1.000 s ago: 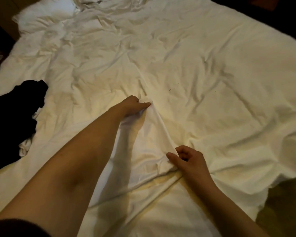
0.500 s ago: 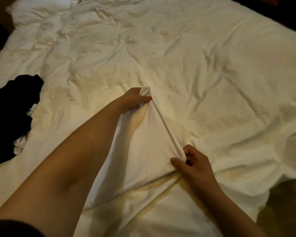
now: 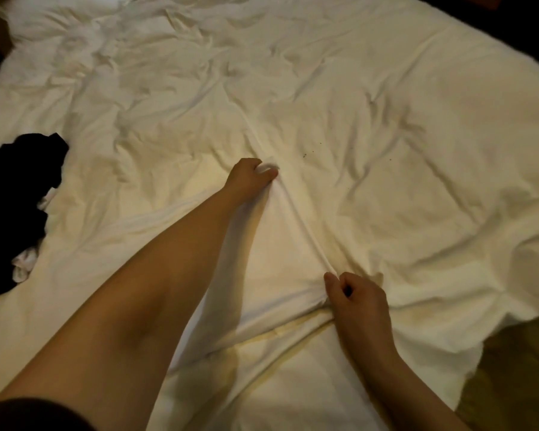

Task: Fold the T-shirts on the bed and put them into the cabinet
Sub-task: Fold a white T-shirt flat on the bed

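Note:
A white T-shirt [image 3: 280, 262] lies on the white bed [image 3: 386, 135], hard to tell apart from the sheet. My left hand [image 3: 249, 178] pinches its far end at the middle of the bed. My right hand [image 3: 355, 300] pinches the near end of the same folded edge, which runs taut between the two hands. The shirt's near part spreads toward me under my left forearm. A black garment [image 3: 16, 194] lies crumpled at the bed's left edge. No cabinet is in view.
The rumpled white duvet covers the whole bed, with a pillow [image 3: 59, 17] at the far left corner. A small white cloth [image 3: 25, 262] pokes out beside the black garment. Brownish floor [image 3: 517, 368] shows past the bed's near right corner.
Both hands lifted the shirt's edge and pulled it straight between them. The fold line tightened and my right hand shifted slightly right.

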### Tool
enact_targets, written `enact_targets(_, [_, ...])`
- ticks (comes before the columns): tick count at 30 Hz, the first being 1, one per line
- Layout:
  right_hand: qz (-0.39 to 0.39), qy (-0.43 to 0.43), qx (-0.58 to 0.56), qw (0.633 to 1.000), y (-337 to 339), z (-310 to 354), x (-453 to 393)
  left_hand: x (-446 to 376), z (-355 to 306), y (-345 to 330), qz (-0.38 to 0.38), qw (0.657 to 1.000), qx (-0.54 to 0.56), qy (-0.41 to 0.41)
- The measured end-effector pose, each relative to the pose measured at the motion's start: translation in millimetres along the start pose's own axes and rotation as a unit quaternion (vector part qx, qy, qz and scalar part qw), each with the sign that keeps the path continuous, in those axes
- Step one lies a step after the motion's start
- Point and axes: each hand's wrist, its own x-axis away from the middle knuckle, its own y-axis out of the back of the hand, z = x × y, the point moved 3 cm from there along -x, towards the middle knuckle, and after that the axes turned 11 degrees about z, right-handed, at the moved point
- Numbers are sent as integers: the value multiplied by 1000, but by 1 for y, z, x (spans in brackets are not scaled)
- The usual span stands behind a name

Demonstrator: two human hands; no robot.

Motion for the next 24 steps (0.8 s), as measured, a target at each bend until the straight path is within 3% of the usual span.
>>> enact_targets(4, [-7, 6, 25, 1000, -2, 0, -1, 5, -7, -4, 2, 989, -141, 44])
enact_targets(8, [-11, 20, 23, 999, -4, 3, 1, 42, -2, -12, -50, 976, -214, -11])
enact_targets(15, [-72, 203, 162, 963, -19, 18, 9, 147, 48, -26, 23, 973, -230, 8])
enact_targets(19, [-26, 245, 168, 955, -37, 30, 22, 212, 85, -15, 37, 974, -224, 21])
enact_targets(24, [47, 304, 162, 938, -74, 51, 51, 293, 128, 5, 1, 976, -214, 50])
